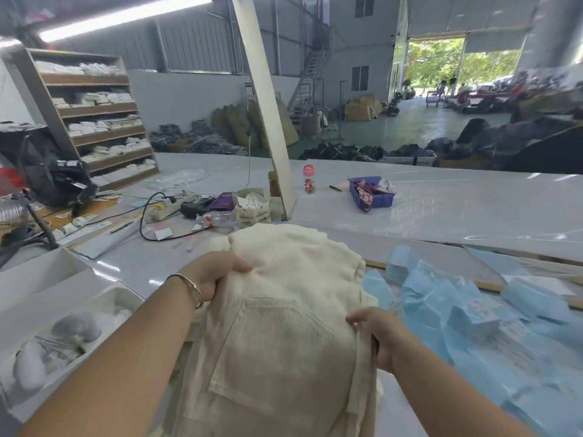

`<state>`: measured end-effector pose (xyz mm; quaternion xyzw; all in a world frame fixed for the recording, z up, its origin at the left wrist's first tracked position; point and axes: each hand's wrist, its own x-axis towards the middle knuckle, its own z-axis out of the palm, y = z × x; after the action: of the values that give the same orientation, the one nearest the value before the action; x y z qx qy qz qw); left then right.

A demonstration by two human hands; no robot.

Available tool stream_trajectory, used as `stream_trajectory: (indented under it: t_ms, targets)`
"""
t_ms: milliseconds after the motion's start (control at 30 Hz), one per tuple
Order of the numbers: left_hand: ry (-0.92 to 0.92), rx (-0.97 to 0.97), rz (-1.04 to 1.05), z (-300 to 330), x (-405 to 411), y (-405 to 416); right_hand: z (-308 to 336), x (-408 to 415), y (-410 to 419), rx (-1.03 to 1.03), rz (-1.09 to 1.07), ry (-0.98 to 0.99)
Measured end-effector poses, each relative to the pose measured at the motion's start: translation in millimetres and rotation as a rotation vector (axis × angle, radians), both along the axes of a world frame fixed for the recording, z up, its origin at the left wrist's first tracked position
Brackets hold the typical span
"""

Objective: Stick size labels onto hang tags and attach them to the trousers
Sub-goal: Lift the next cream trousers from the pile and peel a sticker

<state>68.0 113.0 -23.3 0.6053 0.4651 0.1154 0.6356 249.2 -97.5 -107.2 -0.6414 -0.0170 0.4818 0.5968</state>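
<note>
Cream corduroy trousers point(284, 326) lie in a pile at the near middle of the white table, a back pocket facing up. My left hand point(211, 272), with a thin bangle on the wrist, grips the fabric at the upper left of the pile. My right hand point(378, 335) pinches the trousers' right edge. To the right lies a heap of light blue hang tags and label sheets point(473, 313). No tag is in either hand.
White trays point(63, 310) with small items sit at the left. Beyond the trousers are a power strip point(170, 205), cables, a small box of paper tags point(252, 206), a slanted white post point(268, 105), a pink bottle point(309, 179) and a blue basket point(372, 192). A shelf point(94, 118) stands far left.
</note>
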Motion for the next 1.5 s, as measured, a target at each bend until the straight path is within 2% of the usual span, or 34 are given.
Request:
stream_trajectory:
  t_ms: [167,233,333,467,600,700,833,1033,1267,1400,1467,1500]
  targets:
    - [-0.273,-0.065,-0.039,24,0,-34,5,0,-18,0.076,-0.03,0.037]
    - [-0.429,-0.054,-0.138,28,-10,-47,8,2,-34,0.103,0.02,0.065]
    - [-0.616,-0.155,-0.32,29,-32,-60,11,3,-64,0.264,0.154,0.083]
    - [-0.527,-0.191,-0.13,4,-39,-91,12,2,-100,0.395,0.086,-0.039]
    - [-0.576,-0.179,-0.07,-3,-37,-135,31,3,-140,0.467,0.082,-0.188]
    - [-0.77,-0.173,-0.093,10,-32,-174,57,10,-185,0.53,0.046,-0.307]
    - [-1.067,-0.195,-0.074,19,-16,-223,88,19,-251,0.626,0.05,-0.344]
    - [-1.058,-0.281,-0.008,4,23,-300,97,32,-363,0.678,0.073,-0.38]
    - [-0.878,-0.246,-0.024,-13,84,-388,74,67,-508,0.606,0.021,-0.404]
    - [-0.856,-0.261,-0.18,-17,106,-451,85,100,-578,0.577,0.067,-0.411]
    - [-0.819,-0.401,-0.337,-17,108,-483,95,115,-610,0.553,0.081,-0.42]
    - [-0.843,-0.401,-0.352,-22,110,-492,100,123,-626,0.535,0.085,-0.436]
